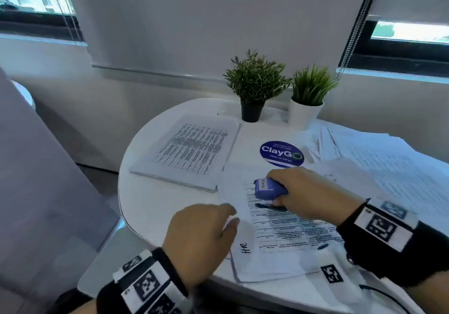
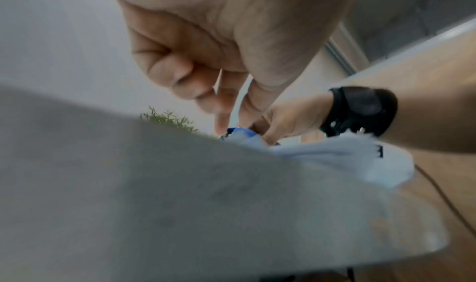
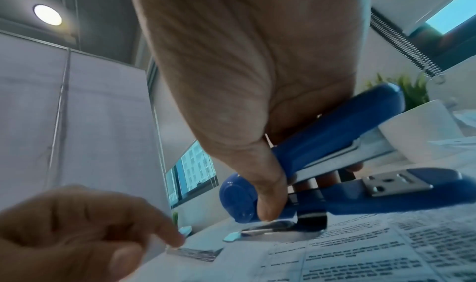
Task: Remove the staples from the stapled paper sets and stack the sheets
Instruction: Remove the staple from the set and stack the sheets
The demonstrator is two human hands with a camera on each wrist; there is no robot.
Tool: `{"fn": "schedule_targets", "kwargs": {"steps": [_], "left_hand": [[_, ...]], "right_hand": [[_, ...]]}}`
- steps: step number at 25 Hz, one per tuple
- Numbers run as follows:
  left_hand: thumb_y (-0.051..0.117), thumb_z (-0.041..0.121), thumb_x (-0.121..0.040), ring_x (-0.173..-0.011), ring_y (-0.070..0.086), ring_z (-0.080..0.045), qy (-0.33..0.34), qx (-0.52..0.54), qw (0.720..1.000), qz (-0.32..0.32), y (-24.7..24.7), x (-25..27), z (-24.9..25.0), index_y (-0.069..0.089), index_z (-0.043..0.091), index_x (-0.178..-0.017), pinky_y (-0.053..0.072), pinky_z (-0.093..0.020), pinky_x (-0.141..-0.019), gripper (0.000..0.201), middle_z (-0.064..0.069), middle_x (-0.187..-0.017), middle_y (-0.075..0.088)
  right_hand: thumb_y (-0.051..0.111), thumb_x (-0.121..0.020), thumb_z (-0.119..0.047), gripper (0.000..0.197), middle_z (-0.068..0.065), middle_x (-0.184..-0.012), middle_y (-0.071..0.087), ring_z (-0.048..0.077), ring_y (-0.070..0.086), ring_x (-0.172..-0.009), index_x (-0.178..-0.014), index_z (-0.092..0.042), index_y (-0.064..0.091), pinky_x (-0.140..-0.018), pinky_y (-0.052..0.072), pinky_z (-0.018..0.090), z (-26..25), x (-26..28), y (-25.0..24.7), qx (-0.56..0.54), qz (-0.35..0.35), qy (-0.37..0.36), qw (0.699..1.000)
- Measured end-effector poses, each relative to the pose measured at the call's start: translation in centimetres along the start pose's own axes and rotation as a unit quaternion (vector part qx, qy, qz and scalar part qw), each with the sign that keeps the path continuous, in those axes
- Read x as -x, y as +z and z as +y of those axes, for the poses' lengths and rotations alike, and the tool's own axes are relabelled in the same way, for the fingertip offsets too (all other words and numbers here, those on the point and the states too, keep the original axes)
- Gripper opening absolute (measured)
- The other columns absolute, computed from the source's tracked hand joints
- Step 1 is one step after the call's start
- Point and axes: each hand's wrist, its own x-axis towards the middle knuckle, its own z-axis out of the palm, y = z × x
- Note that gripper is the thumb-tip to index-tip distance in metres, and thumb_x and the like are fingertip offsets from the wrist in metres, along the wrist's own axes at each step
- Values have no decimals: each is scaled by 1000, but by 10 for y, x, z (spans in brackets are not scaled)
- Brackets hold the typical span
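A stapled paper set (image 1: pixel 279 231) with a printed table lies in front of me on the round white table (image 1: pixel 145 192). My right hand (image 1: pixel 303 190) grips a blue stapler (image 1: pixel 267 187) and holds its rear end down on the set's top left area. In the right wrist view the stapler (image 3: pixel 335 144) is gaping, with my thumb on its hinge end. My left hand (image 1: pixel 232 217) rests at the set's left edge. Its index fingertip (image 3: pixel 175 241) presses the paper near a folded corner (image 3: pixel 195 252), and its other fingers are curled. The staple itself is hidden.
A neat stack of printed sheets (image 1: pixel 192 151) lies at the back left. A loose pile of papers (image 1: pixel 388 163) spreads over the right side. Two potted plants (image 1: pixel 252 90) stand at the back, beside a blue ClayGo sticker (image 1: pixel 281 154). A white tagged device (image 1: pixel 332 272) sits near my right wrist.
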Motion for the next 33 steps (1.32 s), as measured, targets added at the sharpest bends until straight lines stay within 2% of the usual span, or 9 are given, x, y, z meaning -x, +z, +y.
{"fn": "schedule_targets", "kwargs": {"steps": [1, 2, 3, 4, 5, 7, 10, 22, 33], "left_hand": [[38, 55, -90, -93, 61, -21, 9, -37, 999, 18, 3, -4, -7, 63, 32, -116, 50, -33, -71, 44, 9, -90, 66], [31, 63, -87, -109, 56, -26, 15, -60, 998, -13, 9, -8, -12, 59, 28, -127, 50, -38, -81, 60, 2, -114, 64], [20, 73, -83, -129, 42, -32, 11, -66, 995, -75, 14, -11, -14, 46, 26, -141, 43, -43, -98, 79, -4, -141, 49], [7, 81, -77, -143, 20, -33, 6, -68, 989, -131, 20, -13, -15, 27, 26, -151, 28, -45, -112, 94, -6, -158, 24], [-3, 84, -71, -149, 1, -29, -1, -65, 981, -180, 23, -14, -14, 10, 25, -155, 13, -44, -119, 104, -3, -163, 2], [-8, 83, -67, -148, -18, -23, -2, -61, 981, -184, 29, -14, -14, -5, 24, -154, -1, -43, -121, 105, 0, -161, -19], [5, 86, -73, -145, -29, -21, -5, -76, 980, -184, 33, -15, -14, -11, 22, -153, -5, -46, -120, 104, 5, -158, -28], [12, 86, -75, -144, -28, -10, -9, -73, 970, -233, 34, -21, -14, -20, 17, -151, -9, -47, -120, 108, 6, -159, -25], [10, 86, -74, -143, -29, -11, -2, -76, 966, -247, 35, -22, -14, -23, 15, -149, -10, -48, -119, 109, 3, -158, -27]], "right_hand": [[66, -85, -27, 15, -7, -88, 58, 16, 55, -78, -87, -26, 51, -72, 48, 34, -4, -10, 2, 14, -6, -15, 1000], [65, -85, -25, 16, -6, -89, 56, 18, 55, -80, -85, -25, 49, -73, 49, 35, -7, -19, 3, 26, -12, -30, 999], [64, -86, -23, 15, -5, -91, 55, 19, 55, -82, -86, -25, 49, -74, 48, 36, -10, -27, 4, 40, -20, -45, 998], [63, -86, -23, 13, -4, -92, 55, 20, 55, -84, -88, -24, 49, -76, 48, 37, -12, -34, 5, 54, -25, -58, 997], [62, -87, -24, 12, -3, -92, 55, 20, 55, -86, -89, -23, 50, -77, 48, 37, -15, -40, 6, 65, -34, -69, 995], [62, -86, -25, 11, -1, -94, 56, 21, 56, -90, -91, -22, 53, -80, 48, 39, -18, -50, 9, 84, -48, -83, 992], [64, -86, -22, 16, 2, -101, 58, 22, 56, -93, -100, -17, 59, -81, 48, 38, -17, -62, 14, 95, -65, -83, 990], [70, -83, -23, 22, 0, -99, 55, 18, 50, -92, -103, -17, 62, -85, 44, 37, -15, -72, 22, 73, -53, -146, 985], [68, -85, -26, 20, 1, -102, 52, 18, 52, -90, -102, -17, 61, -83, 46, 34, -16, -71, 27, 93, -40, -156, 983]]}}
